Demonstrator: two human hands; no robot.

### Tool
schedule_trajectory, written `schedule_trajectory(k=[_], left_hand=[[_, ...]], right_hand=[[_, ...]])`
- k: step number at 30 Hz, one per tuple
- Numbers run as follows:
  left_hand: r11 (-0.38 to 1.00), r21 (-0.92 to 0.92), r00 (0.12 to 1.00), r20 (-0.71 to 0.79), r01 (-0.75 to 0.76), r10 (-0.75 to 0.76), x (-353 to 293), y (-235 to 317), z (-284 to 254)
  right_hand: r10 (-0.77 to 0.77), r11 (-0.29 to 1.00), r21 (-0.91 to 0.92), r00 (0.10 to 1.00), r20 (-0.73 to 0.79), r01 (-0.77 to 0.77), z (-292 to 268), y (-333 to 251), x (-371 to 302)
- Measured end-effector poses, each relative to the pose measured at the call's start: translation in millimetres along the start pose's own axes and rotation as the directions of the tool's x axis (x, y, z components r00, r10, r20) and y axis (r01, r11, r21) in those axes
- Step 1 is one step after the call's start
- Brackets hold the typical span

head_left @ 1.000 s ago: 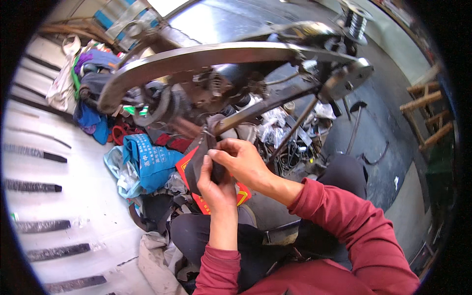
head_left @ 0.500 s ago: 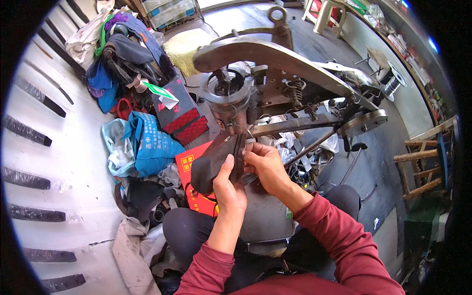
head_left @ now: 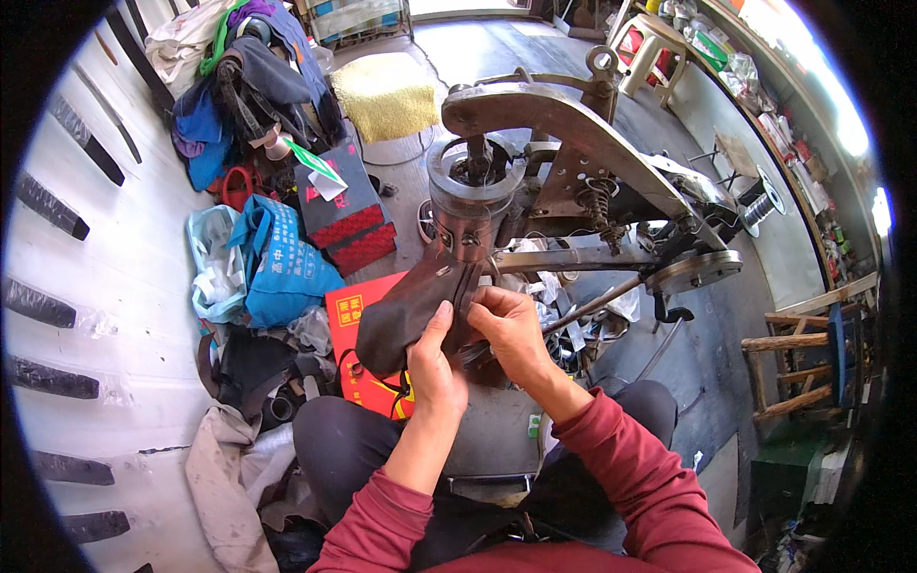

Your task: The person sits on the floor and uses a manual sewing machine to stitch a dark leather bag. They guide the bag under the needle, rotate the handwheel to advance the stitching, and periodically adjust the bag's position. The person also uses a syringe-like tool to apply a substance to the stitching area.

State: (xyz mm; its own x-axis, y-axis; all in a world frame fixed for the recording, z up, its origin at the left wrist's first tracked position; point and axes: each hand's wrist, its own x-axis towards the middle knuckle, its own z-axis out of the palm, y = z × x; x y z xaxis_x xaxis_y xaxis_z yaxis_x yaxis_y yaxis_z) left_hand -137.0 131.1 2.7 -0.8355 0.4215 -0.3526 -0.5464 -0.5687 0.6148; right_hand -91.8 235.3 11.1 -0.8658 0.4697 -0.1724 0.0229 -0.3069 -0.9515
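A dark brown leather pouch point(head_left: 390, 325), with what looks like a zipper along its right side, hangs below the head of a metal hand-cranked sewing machine point(head_left: 573, 124). My left hand point(head_left: 439, 368) grips the pouch from below, thumb lying on its front face. At the pouch's right edge, my right hand point(head_left: 513, 329) has thumb and fingertips pinched together. Whatever lies between those fingertips is too small to make out. The pouch's upper end meets the machine's round lower column point(head_left: 465, 234); the exact contact is hidden.
A red printed box point(head_left: 358, 310) lies behind the pouch. Left of it are a blue cloth bag point(head_left: 287, 267), a dark shoebox point(head_left: 349, 215) and a clothes heap point(head_left: 258, 86). The machine's handwheel point(head_left: 695, 272) and a wooden chair point(head_left: 798, 358) stand to the right.
The whole view has shifted, so the machine appears farther right and the far floor shows more. Both hands stay at the pouch; the right fingers have curled in slightly.
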Motion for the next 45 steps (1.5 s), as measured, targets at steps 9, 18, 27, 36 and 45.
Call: schedule_trajectory(k=[9, 18, 27, 36, 45], left_hand=[[0.998, -0.048, 0.999, -0.003, 0.031, -0.032, -2.8, 3.7, 1.9], [0.999, -0.033, 1.000, 0.008, 0.017, -0.017, -2.5, 5.1, 2.1], [1.000, -0.021, 1.000, 0.025, 0.018, -0.018, 2.2, 4.0, -2.8], [1.000, 0.007, 1.000, -0.016, -0.005, 0.005, 0.1, 2.6, -0.3], [1.000, -0.006, 1.000, -0.029, -0.005, 0.005, -1.2, 3.2, 1.5]], right_hand=[[0.012, 0.999, -0.034, 0.999, 0.037, -0.010, 0.6, -3.8, 0.7], [0.012, 0.996, -0.087, 0.997, 0.074, -0.006, -0.4, -1.3, 1.1], [0.103, 0.995, -0.020, 0.990, 0.096, -0.101, -0.5, 0.2, -1.5], [0.171, 0.985, -0.012, 0.979, 0.113, -0.170, -0.6, -3.2, -1.0], [0.141, 0.987, -0.091, 0.984, 0.106, -0.132, -1.0, 1.1, 1.2]])
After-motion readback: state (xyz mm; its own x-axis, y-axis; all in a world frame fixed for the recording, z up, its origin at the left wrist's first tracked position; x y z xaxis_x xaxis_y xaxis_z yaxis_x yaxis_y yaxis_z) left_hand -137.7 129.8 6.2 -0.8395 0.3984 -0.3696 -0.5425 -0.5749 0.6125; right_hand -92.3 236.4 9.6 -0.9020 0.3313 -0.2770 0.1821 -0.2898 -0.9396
